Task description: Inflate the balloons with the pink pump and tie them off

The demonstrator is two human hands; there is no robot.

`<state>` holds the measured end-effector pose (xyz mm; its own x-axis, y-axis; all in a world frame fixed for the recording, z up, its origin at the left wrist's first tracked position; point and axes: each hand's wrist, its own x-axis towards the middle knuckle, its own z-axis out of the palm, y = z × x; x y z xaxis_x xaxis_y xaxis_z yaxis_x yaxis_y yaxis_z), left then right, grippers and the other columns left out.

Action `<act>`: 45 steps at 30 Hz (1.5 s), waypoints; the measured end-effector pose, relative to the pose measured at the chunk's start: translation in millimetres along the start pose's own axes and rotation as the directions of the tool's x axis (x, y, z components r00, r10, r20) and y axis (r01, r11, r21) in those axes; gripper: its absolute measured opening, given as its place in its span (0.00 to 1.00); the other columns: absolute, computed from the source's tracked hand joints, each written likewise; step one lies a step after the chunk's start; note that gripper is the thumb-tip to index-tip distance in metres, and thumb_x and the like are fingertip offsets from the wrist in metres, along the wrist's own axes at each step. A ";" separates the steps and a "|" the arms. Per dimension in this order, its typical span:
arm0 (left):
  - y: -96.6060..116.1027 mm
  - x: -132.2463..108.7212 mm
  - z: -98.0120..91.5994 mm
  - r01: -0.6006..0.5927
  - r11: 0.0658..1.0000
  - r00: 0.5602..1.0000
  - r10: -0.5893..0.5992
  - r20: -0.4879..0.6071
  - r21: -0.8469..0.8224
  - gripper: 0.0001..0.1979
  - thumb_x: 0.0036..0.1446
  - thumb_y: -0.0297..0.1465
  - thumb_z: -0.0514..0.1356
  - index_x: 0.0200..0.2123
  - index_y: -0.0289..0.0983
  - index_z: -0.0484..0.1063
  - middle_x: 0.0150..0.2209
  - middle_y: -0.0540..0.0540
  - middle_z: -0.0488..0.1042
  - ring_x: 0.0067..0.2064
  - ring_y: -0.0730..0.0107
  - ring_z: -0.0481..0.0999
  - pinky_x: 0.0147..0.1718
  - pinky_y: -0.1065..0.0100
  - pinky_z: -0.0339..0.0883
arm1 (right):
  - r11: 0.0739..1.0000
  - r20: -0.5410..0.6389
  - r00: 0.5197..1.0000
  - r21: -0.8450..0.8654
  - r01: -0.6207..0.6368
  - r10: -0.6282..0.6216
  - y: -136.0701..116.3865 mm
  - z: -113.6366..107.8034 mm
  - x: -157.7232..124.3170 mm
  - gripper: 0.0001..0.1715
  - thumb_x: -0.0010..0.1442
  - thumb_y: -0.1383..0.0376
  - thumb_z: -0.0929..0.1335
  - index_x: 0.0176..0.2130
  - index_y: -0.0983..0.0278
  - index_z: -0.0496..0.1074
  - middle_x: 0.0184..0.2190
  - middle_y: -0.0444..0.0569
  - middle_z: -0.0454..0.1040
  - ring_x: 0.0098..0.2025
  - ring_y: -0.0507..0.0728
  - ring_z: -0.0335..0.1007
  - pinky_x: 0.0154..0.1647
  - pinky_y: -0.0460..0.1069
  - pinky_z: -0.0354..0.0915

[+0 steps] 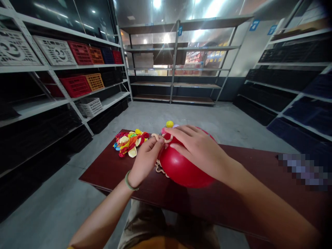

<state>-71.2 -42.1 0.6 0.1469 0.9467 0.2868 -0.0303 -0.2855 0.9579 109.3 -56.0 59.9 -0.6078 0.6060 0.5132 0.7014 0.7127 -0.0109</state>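
A large inflated red balloon [181, 166] sits over the dark red-brown table, its knotted end toward the left. My right hand [198, 147] lies across the balloon's top, with the thumb and fingers gripping it. Beside the balloon's end, my left hand [150, 152] pinches a beige wavy cord [168, 139] between thumb and fingers. More of this cord hangs or lies below, by the balloon's left side. Part of the balloon's neck is hidden by my fingers. Behind the balloon, a small yellow balloon [169, 123] and a bit of pale purple show.
A pile of uninflated coloured balloons [131, 141] lies on the table [103, 169] at the left. A blurred-out object [302, 169] is at the table's right. Shelves with crates [77, 85] stand left, dark bins right, and a metal rack [171, 86] at the back.
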 end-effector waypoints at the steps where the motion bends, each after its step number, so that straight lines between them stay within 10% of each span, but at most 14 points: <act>1: -0.9 -0.5 0.6 -0.006 1.000 1.000 0.006 0.005 0.011 0.18 0.64 0.43 0.57 0.27 0.37 0.69 0.25 0.52 0.65 0.28 0.73 0.62 0.31 0.70 0.58 | 1.000 -0.017 1.000 0.000 0.010 -0.010 0.6 4.7 -0.1 0.15 0.69 0.67 0.64 0.55 0.63 0.70 0.49 0.53 0.77 0.52 0.62 0.71 0.54 0.58 0.67; 10: -10.9 -5.3 2.0 0.178 0.982 0.982 -0.172 0.083 -0.065 0.17 0.61 0.43 0.60 0.29 0.35 0.69 0.21 0.54 0.65 0.22 0.77 0.62 0.23 0.72 0.57 | 0.986 -0.113 0.984 0.105 -0.127 0.139 12.8 32.1 -10.0 0.12 0.69 0.70 0.62 0.38 0.62 0.73 0.38 0.49 0.76 0.44 0.59 0.71 0.47 0.54 0.67; 24: -13.7 -13.2 -6.2 0.487 0.778 0.873 -0.423 0.241 -0.398 0.11 0.54 0.35 0.67 0.30 0.31 0.75 0.23 0.48 0.74 0.23 0.75 0.73 0.25 0.74 0.72 | 0.975 -0.181 0.983 -0.212 -0.069 0.031 -8.2 34.3 -6.6 0.15 0.68 0.70 0.62 0.35 0.64 0.76 0.31 0.50 0.74 0.35 0.59 0.67 0.38 0.53 0.63; 38: -16.9 -13.8 -17.0 0.602 0.535 0.795 -0.471 0.383 -0.592 0.08 0.51 0.29 0.69 0.30 0.32 0.74 0.26 0.50 0.71 0.26 0.80 0.71 0.26 0.78 0.71 | 0.981 -0.232 0.970 0.192 -0.029 0.074 -5.6 27.5 -22.9 0.10 0.66 0.71 0.64 0.36 0.61 0.73 0.36 0.47 0.77 0.39 0.55 0.72 0.43 0.50 0.67; 45: -15.8 -6.7 -15.3 0.481 0.714 0.876 -0.375 0.303 -0.509 0.08 0.52 0.30 0.69 0.31 0.33 0.72 0.24 0.52 0.71 0.23 0.81 0.71 0.24 0.78 0.69 | 0.966 -0.127 0.988 0.234 0.113 -0.085 0.7 25.1 -17.6 0.08 0.63 0.71 0.65 0.34 0.61 0.73 0.36 0.47 0.77 0.40 0.56 0.69 0.43 0.52 0.65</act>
<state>-86.8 -41.6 -16.3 0.4393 0.8914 -0.1115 -0.4538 0.3273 0.8288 111.1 -57.3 29.4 -0.6131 0.4936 0.6168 0.5215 0.8394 -0.1533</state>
